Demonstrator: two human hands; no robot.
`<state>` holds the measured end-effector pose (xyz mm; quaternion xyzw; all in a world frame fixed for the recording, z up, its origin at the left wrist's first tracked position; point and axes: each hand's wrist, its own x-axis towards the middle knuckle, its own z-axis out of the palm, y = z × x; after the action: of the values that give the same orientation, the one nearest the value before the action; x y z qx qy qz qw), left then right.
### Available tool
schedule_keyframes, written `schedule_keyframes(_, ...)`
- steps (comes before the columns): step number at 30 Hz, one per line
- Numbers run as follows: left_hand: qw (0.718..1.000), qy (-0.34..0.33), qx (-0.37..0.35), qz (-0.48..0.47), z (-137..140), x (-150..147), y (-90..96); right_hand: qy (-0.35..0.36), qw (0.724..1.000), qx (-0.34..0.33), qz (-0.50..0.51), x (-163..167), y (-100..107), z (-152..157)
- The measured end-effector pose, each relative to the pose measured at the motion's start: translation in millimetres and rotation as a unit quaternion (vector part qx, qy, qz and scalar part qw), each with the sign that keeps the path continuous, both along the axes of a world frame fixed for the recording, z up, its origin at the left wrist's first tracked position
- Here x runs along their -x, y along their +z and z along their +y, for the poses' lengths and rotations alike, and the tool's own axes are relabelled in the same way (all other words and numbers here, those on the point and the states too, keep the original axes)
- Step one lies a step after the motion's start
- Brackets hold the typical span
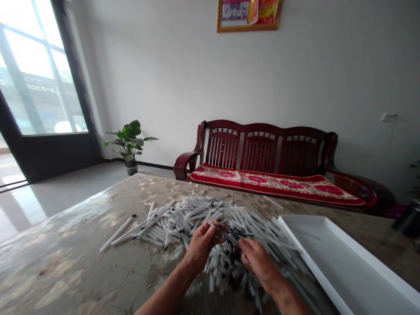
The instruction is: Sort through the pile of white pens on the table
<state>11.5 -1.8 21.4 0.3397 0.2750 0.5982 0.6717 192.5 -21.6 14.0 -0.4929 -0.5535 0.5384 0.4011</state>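
My left hand (207, 238) and my right hand (255, 257) are raised over a heap of slim white pen-like tubes (197, 210), several with black ends. Between them slants one slim pale pen-like tube (229, 237). The left thumb and fingers pinch its upper end, and the right fingertips close on its lower end. Blur hides its finer detail. Below and around the hands more tubes lie in a loose pile, pointing in many directions. Beside the heap on the left, a separate tube with a black end (117, 234) rests on the tabletop.
A shallow white box (354, 267) stands at the right on the patterned tabletop (82, 271), close against the heap. Beyond the table are a dark red wooden bench (259, 146) with a red cushion, a potted plant (130, 142) and a glass door (46, 87).
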Motion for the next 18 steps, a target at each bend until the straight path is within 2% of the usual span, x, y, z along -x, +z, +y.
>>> schedule_keyframes(2, 0.999, 0.028, 0.015, 0.001, -0.4, -4.6, -2.4, -0.027, 0.997, -0.053, -0.051, 2.3, -2.1, -0.3)
schedule_keyframes(4, 0.998, 0.051, 0.029, 0.002, -0.2, -8.6, -5.4, -0.055, 0.982, -0.128, -0.126, 4.0, -3.8, -1.7)
schedule_keyframes(8, 0.990, 0.116, 0.077, -0.003, 4.8, -8.9, -10.0, -0.092, 0.912, -0.286, -0.281, 4.5, -5.4, -8.3)
schedule_keyframes(11, 0.977, 0.177, 0.119, 0.001, 12.3, 0.8, -10.4, -0.105, 0.862, -0.366, -0.333, 2.1, -7.3, -11.8)
schedule_keyframes(13, 0.975, 0.187, 0.112, 0.033, 17.4, 9.3, -10.0, -0.114, 0.854, -0.374, -0.344, -0.6, -9.5, -11.3)
schedule_keyframes(18, 0.961, 0.202, 0.023, 0.185, 29.5, 24.0, -10.8, -0.154, 0.875, -0.315, -0.333, -7.9, -17.6, -4.5)
